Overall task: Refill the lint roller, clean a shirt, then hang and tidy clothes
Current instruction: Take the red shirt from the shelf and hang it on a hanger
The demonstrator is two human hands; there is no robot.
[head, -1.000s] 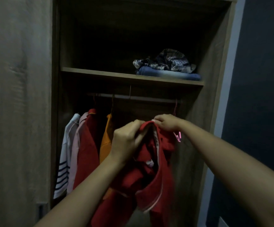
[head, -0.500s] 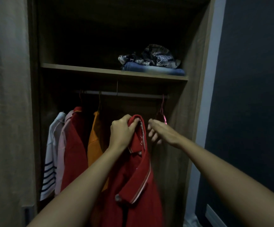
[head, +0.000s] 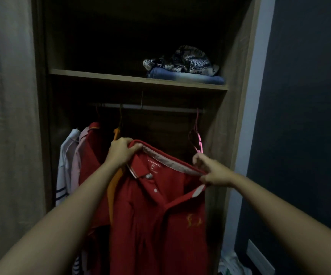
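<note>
You hold the red polo shirt [head: 156,215] spread open before the wardrobe, your left hand [head: 121,151] fisted on one side of the collar and your right hand [head: 212,173] pinching the other, likely to ready the neck for a hanger. An empty pink hanger [head: 197,139] hangs on the rail [head: 160,108] just behind your right hand.

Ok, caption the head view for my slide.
Both hands, left and right, spread a red polo shirt by its collar before an open wardrobe, pink hanger empty.

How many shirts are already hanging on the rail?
4 visible, all at the rail's left end: striped white shirt, pink shirt, red shirt, orange shirt. Others may hide behind.
</note>
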